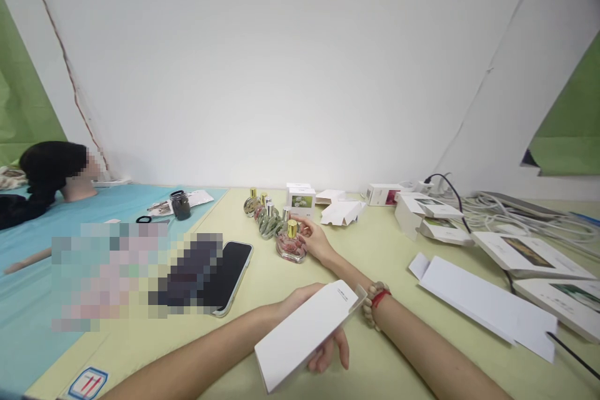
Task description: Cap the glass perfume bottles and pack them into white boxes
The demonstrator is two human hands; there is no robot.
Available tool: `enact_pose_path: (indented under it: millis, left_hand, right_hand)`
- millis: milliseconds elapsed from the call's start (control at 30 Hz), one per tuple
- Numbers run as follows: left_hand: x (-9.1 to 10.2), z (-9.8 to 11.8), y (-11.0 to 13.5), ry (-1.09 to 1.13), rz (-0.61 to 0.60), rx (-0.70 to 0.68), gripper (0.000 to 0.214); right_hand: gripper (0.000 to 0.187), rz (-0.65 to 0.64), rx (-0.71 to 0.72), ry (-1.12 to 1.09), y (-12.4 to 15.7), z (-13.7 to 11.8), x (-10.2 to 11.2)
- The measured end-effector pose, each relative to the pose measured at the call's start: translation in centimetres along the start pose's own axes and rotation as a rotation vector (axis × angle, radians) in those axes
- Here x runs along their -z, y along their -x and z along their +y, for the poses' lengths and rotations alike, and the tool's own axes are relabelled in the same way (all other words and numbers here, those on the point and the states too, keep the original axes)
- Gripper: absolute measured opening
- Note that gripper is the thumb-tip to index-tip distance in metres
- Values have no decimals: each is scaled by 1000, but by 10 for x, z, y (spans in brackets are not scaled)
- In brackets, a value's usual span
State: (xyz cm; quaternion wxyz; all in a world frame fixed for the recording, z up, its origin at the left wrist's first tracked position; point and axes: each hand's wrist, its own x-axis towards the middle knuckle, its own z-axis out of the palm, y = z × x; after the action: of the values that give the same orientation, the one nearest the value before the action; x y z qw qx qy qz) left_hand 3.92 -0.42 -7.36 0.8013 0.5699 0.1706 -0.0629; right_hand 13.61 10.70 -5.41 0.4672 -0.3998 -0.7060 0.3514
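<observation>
blue-framed sticker [88,383] | red "11" | white box [302,339] | print too small

The white box [304,337], its end flap jutting out, is held slanted above the tabletop [375,237]. The gold-capped glass bottle [290,249], pinkish inside, stands upright nearer the far edge.

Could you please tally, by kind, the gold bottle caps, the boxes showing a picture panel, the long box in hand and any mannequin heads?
Shiny gold bottle caps: 3
White cardboard boxes showing a picture panel: 6
Long white cardboard box in the left hand: 1
Mannequin head with black hair: 1
Total: 11
</observation>
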Motion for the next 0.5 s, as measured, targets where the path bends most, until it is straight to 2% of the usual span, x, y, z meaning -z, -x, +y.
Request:
enact_pose_path:
  millis: [200, 333, 400, 433, 500]
  left_hand:
    - [-9, 9, 6, -14, 31, 1, 90]
    - [-19, 15, 11, -9, 100, 35, 88]
    - [-29, 22, 17, 3, 194, 39, 86]
    - [-35, 26, 20, 20, 269, -2, 84]
    - [-47, 34, 27, 70, 534, -243, 65]
  right_hand:
    - [50, -123, -35, -147, 1, -6, -1]
    - [50, -101, -132, -212, 2, -14, 1]
    - [52, -66, -174, -242, 4, -20, 4]
    - [53, -54, -182, -253, 5, -24, 7]
    - [54, -55, -173, -249, 8, -32, 11]
